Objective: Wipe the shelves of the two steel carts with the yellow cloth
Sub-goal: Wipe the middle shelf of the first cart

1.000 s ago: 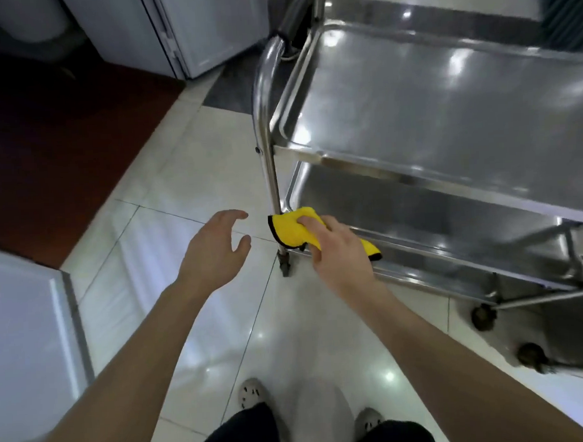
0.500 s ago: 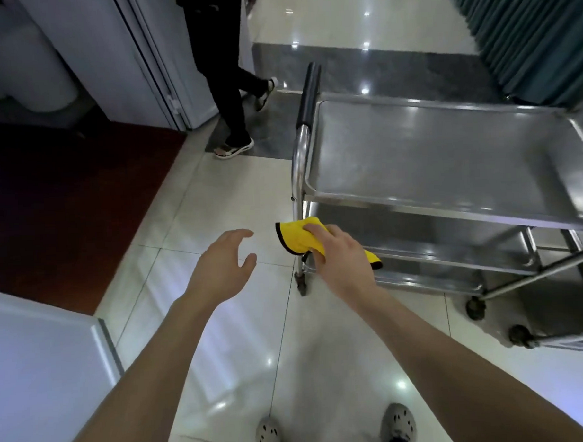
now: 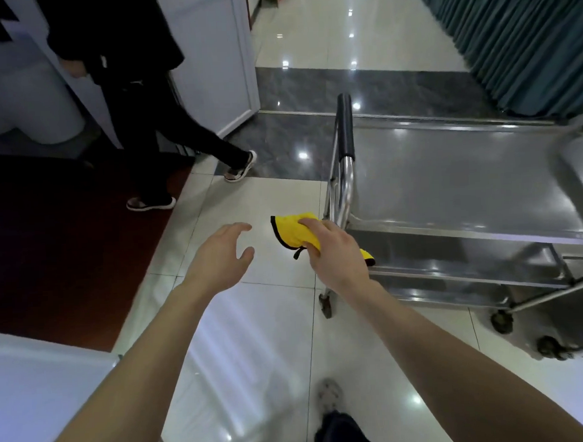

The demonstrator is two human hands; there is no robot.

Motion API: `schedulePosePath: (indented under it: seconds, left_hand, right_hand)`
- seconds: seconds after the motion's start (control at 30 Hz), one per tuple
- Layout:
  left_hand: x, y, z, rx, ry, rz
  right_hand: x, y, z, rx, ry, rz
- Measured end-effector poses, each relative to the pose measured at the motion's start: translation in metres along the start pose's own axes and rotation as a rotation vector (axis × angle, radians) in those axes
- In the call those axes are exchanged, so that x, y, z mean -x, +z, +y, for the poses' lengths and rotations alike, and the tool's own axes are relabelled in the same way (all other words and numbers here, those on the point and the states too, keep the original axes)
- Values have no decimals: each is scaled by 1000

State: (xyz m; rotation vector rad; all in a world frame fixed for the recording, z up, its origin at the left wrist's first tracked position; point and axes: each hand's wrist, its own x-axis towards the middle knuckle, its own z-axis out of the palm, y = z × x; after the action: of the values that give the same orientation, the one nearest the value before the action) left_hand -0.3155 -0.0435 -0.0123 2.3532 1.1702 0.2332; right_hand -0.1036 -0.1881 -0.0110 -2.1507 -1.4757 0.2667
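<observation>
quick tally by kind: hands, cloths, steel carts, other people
hands: 2, left hand, right hand
yellow cloth: 1
steel carts: 2, near cart, second cart cut off at right
passer-by: 1
total: 6

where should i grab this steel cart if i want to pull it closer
Take the black padded handle sleeve at the end of the steel cart nearest the hands. It is a round bar raised clear of the top shelf, so a grip closes right round it. Come from the open floor side with the free left hand; the right hand holds the yellow cloth.
</observation>
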Motion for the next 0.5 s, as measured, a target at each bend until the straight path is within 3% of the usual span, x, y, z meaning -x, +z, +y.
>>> schedulePosePath:
  seconds: [0.5]
  left_hand:
    - [-266,-103,-100,-70,7,-36]
  right_hand:
    - [-288,73,-25,-95,142,26]
